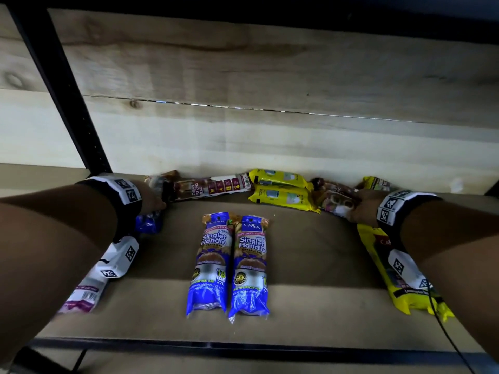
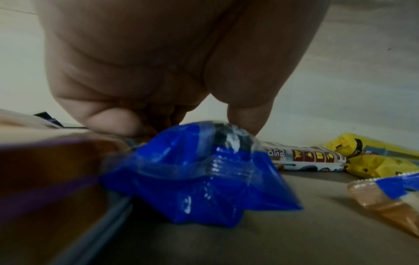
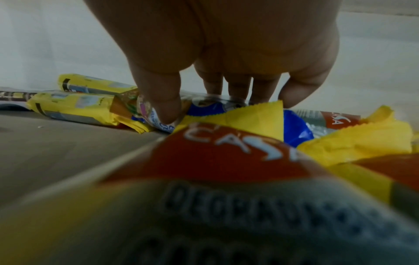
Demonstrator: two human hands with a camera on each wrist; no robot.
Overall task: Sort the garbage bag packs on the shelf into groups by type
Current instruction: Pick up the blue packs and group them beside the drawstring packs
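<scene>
Two blue "Singlet Handle" packs [image 1: 216,263] lie side by side in the middle of the shelf board [image 1: 310,255]. My left hand [image 1: 158,203] reaches to the back left and its thumb and curled fingers [image 2: 113,120] pinch the crimped end of another blue pack [image 2: 192,170]. At the back right, my right hand [image 1: 356,209] grips a blue pack [image 3: 204,107] between the thumb and fingers [image 3: 238,87]. A yellow pack [image 3: 226,161] lies under that wrist and hides much of it.
A white and maroon draw string pack [image 1: 210,187] and two yellow packs [image 1: 282,197] lie along the back wall. Another white and maroon pack [image 1: 83,295] is under my left forearm. A black upright post [image 1: 67,90] stands at the left.
</scene>
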